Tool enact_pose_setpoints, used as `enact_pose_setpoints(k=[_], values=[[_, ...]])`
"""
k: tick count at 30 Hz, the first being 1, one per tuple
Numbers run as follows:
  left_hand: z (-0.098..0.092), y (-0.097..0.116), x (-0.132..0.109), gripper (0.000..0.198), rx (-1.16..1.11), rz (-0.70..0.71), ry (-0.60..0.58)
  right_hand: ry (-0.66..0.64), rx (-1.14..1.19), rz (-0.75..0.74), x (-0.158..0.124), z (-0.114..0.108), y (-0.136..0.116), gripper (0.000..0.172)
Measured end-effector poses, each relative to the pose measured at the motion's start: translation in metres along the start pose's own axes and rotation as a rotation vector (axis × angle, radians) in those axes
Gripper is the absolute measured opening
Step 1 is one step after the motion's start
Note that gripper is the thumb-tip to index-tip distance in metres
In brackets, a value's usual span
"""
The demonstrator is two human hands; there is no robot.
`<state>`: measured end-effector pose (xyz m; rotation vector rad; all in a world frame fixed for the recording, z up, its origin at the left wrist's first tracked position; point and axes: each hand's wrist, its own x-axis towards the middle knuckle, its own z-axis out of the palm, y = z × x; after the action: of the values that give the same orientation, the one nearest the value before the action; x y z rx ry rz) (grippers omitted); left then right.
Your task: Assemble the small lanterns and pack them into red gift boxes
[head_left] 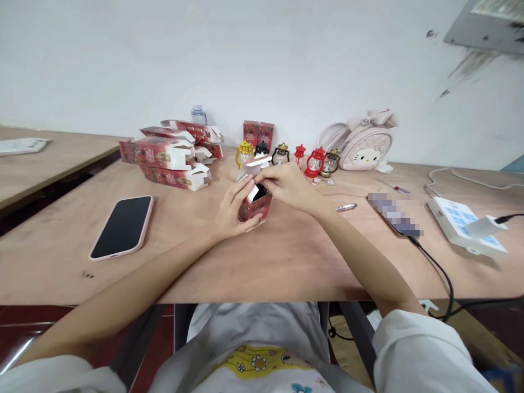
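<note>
A small red printed cardboard box [261, 209] stands on the table in front of me, with its top flaps up and white inside. Around its left side wraps my left hand [232, 210], fingers near the top and thumb low on the front. My right hand [286, 185] is at the open top, fingertips pinched together by the flaps; what they pinch is hidden. Something dark shows inside the box. Just behind stand small lanterns: a gold one [244, 154], a black one [262, 149], bronze ones [280, 155] and red ones [315, 162].
Open red boxes [159, 154] are piled at the back left, with two closed boxes [258, 134] by the wall. A pink-edged phone [123, 226] lies left. Rightward are a pen [346, 207], another phone [393, 214], a power strip [458, 224] with cables, and a pink bag [366, 144].
</note>
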<state>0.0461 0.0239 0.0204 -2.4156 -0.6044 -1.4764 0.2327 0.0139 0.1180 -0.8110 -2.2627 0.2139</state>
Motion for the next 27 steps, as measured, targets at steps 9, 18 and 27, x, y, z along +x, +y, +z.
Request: enact_pose_setpoints(k=[9,18,27], values=[[-0.006,0.0,0.008,0.052,-0.092,-0.023,-0.012,0.245,0.18,0.115,0.002,-0.014,0.028,0.026],[-0.01,0.001,0.011,0.052,-0.166,0.036,-0.027,-0.077,0.534,0.201,0.002,-0.006,0.045,0.066],[-0.004,0.001,-0.001,0.087,0.013,-0.022,0.02,-0.22,0.408,0.015,0.0,-0.013,0.016,0.057]])
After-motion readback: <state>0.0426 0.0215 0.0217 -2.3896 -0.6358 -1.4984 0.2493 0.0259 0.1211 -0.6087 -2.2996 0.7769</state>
